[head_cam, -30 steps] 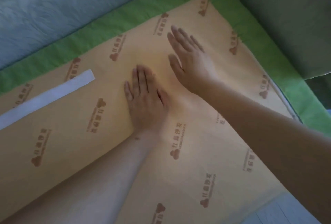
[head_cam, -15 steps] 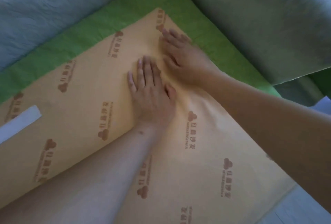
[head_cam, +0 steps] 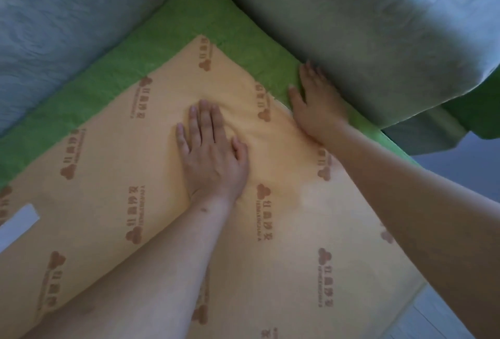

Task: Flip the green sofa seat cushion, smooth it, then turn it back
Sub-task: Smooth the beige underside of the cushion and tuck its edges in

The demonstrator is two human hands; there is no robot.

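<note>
The green sofa seat cushion (head_cam: pixel 167 49) lay on the sofa seat with its tan underside panel (head_cam: pixel 108 154) facing up, a green border showing along the 2 far edges and meeting at the far corner. The tan panel carried repeated brown printed logos (head_cam: pixel 205 64). The left hand (head_cam: pixel 213 154) rested palm down on the tan panel near the middle of the view, its fingers straight and close together, thumb out to the side, gripping nothing; the fabric dimpled slightly around it. The right hand (head_cam: pixel 316 107) lay flat as well, fingers extended and holding nothing, set at the cushion's right edge where tan met green, with its fingertips against the base of the grey side cushion (head_cam: pixel 365 30). The 2 hands were near each other but apart. A pale blue-grey back cushion (head_cam: pixel 70 13) ran along the far left side. A white strip (head_cam: pixel 19 223) sat on the tan panel at the left edge. A bit of pale floor (head_cam: pixel 435 319) showed at lower right.
</note>
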